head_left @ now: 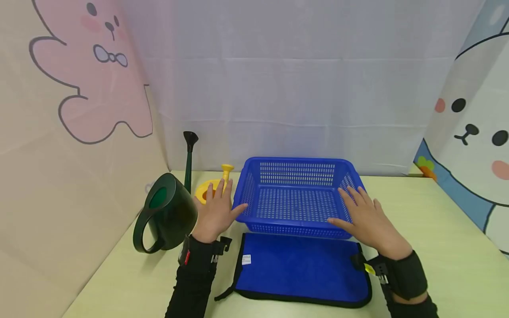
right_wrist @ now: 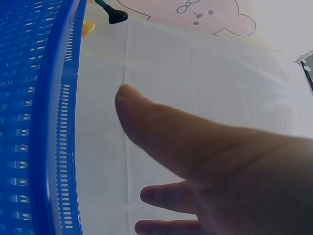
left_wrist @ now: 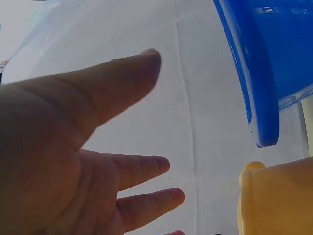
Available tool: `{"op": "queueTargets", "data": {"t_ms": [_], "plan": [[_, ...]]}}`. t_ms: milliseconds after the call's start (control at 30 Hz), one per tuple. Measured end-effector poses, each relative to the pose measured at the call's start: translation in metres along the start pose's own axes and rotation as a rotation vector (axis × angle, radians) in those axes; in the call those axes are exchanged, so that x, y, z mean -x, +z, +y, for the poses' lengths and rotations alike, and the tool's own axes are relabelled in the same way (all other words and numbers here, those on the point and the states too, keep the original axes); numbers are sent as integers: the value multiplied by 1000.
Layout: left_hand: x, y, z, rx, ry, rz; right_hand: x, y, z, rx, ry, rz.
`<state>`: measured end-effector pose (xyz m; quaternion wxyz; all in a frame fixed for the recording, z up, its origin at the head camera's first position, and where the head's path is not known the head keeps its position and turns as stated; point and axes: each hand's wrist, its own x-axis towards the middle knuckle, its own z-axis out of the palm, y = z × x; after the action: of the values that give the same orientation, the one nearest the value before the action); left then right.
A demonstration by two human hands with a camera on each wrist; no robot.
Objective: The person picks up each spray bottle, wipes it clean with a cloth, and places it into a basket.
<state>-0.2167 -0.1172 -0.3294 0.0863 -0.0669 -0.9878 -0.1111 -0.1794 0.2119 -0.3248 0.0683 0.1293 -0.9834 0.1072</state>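
A blue plastic basket (head_left: 296, 224) with perforated walls stands near the back of the table, and nothing lies in it. My left hand (head_left: 214, 216), fingers spread, hovers by its left side, in front of a small yellow watering can (head_left: 202, 191) that it partly hides. Over the basket's right side is my right hand (head_left: 367, 221), its fingers straight and apart, holding nothing. Both wrist views show the palms bare, with gaps between the fingers. Left of my left hand stands a dark green watering can (head_left: 179, 216) with a long spout. A blue cloth (head_left: 302, 269) with black edging lies flat before the basket.
The pale yellow table (head_left: 449, 247) extends to the right of the basket. A white curtain (head_left: 302, 88) closes off the back, and printed cloth walls with cartoon animals flank both sides. A black cord trails from the cloth's left corner.
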Motion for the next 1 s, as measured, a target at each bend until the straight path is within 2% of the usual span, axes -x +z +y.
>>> {"op": "queueTargets", "data": {"t_ms": [200, 567, 800, 1000], "plan": [[-1, -1, -4, -2, -33, 7, 1, -1, -3, -20, -6, -10], [1, -6, -9, 54, -70, -8, 1, -3, -6, -7, -51, 20], [-1, -3, -9, 99, -151, 35, 1, -3, -6, 21, -81, 47], [-4, 0, -13, 110, -259, 61, -2, -1, -9, 19, -101, 60]]}}
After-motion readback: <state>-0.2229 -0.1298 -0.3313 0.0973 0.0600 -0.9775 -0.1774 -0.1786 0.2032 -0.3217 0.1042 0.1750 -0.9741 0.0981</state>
